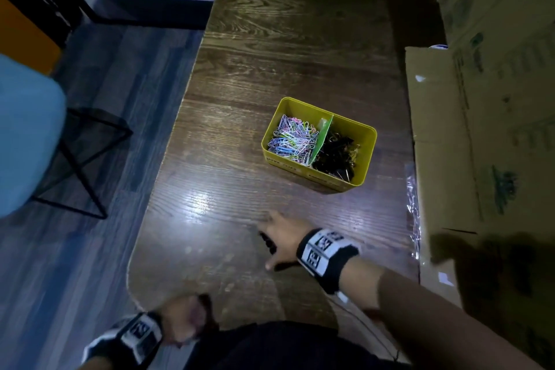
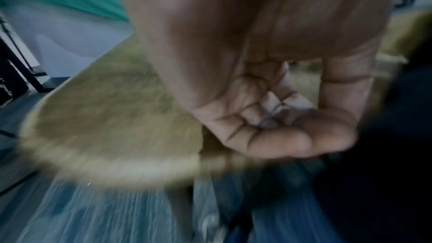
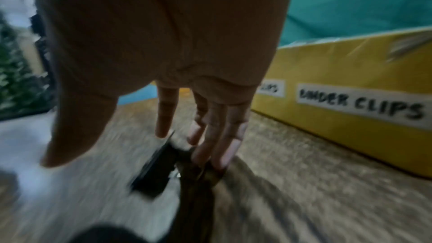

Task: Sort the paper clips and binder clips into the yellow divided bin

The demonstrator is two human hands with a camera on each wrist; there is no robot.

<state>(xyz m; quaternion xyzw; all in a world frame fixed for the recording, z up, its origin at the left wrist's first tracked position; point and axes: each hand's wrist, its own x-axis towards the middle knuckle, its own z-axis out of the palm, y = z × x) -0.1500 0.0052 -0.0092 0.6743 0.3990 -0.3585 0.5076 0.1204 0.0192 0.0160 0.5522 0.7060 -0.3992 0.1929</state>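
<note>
The yellow divided bin [image 1: 365, 156] stands mid-table; a green divider splits it. Coloured paper clips [image 1: 292, 140] fill its left part and black binder clips [image 1: 336, 156] its right. In the right wrist view its wall [image 3: 339, 73] carries a "BINDER CLIPS" label. My right hand [image 1: 265, 239] reaches over the table in front of the bin with straight fingers [image 3: 217, 136]. Their tips touch a black binder clip [image 3: 154, 171] lying on the wood. My left hand [image 1: 183, 321] hangs at the table's near edge, fingers curled round a small pale paper clip [image 2: 279, 109], blurred.
Cardboard boxes [image 1: 480, 129] line the right side of the dark wooden table [image 1: 270, 39], with crinkled clear plastic [image 1: 413, 210] along their base. A blue chair [image 1: 27, 135] stands on the floor to the left. The table's rounded near corner [image 1: 135, 279] is by my left hand.
</note>
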